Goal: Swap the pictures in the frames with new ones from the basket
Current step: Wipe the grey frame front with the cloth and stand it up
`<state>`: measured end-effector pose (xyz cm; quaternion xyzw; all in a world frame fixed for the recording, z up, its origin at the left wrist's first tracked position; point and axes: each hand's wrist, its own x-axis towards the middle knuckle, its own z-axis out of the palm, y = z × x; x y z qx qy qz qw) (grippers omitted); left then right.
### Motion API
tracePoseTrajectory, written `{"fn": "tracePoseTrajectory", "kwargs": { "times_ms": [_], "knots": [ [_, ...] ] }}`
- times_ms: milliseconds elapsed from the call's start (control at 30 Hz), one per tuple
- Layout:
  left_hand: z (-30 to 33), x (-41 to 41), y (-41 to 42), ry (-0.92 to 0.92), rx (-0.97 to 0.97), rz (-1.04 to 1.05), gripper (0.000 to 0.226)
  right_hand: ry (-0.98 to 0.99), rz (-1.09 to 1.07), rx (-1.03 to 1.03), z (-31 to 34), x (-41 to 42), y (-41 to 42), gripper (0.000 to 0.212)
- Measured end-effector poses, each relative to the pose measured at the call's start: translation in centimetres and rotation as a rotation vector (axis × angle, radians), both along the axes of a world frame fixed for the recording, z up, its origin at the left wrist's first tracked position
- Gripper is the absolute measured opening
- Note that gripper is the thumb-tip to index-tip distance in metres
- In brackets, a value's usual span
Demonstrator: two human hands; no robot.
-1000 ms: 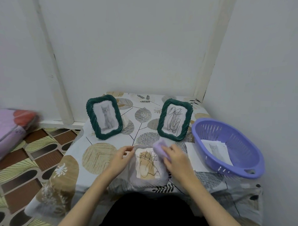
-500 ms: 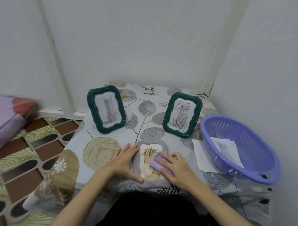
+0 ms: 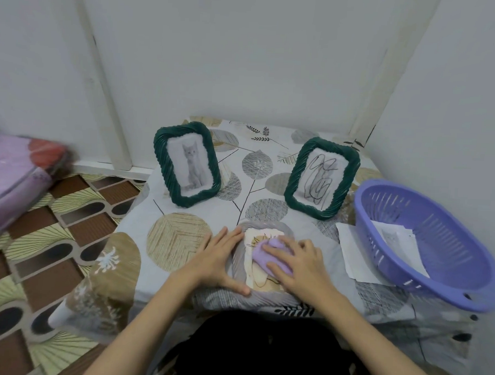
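A grey frame (image 3: 239, 260) is laid flat on the desk (image 3: 178, 241) at its near edge, face up, with a beige line drawing visible in it. The left hand (image 3: 219, 259) is laid flat on the frame's left border, fingers straight and spread, thumb along the near edge. A lilac cloth (image 3: 269, 256) is pressed onto the frame's glass by the right hand (image 3: 299, 266); the fingers are bent over the cloth and grip it.

Two green frames are stood upright farther back on the desk, well apart from each other. The left green frame (image 3: 187, 167) is seen to hold a grey cat picture. The right green frame (image 3: 322, 177) is seen to hold a black scribble drawing.

A purple basket (image 3: 425, 243) is placed at the right side of the desk, near the right green frame. Paper sheets (image 3: 399, 245) are seen inside it, one with a faint grey cat print. Another white sheet (image 3: 348, 248) is lying on the desk, partly tucked under the basket's left rim.

The desk is covered by a leaf-patterned cloth. A patterned floor (image 3: 54, 235) is visible to the left, and a pink bundle (image 3: 17, 177), blurred, is at the left edge of the view.
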<state>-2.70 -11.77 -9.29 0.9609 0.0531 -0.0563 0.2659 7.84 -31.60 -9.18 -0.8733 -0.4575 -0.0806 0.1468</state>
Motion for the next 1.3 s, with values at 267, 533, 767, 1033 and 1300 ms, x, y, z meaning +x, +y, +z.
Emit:
{"fn": "tracePoseTrajectory", "kwargs": {
  "times_ms": [267,533,767,1033,1300],
  "knots": [
    [0.0,-0.1,-0.1,-0.014,0.028,0.012,0.145,0.115,0.052,0.045,0.5,-0.4,3.2,0.046],
    [-0.3,-0.9,-0.8,-0.16,0.002,0.083,0.137,0.105,-0.087,-0.029,1.3,2.0,2.6,0.037],
    [-0.4,-1.2,-1.3,-0.167,-0.008,0.128,0.131,0.127,0.096,0.066,0.4,-1.5,2.1,0.038],
    [-0.4,-1.3,-1.0,-0.14,-0.03,0.099,0.135,0.093,-0.081,-0.027,1.4,-0.1,3.5,0.037],
    [-0.3,-1.3,-0.6,-0.061,0.016,0.025,0.144,0.092,0.073,-0.095,2.2,-1.0,0.4,0.033]
  ]
}}
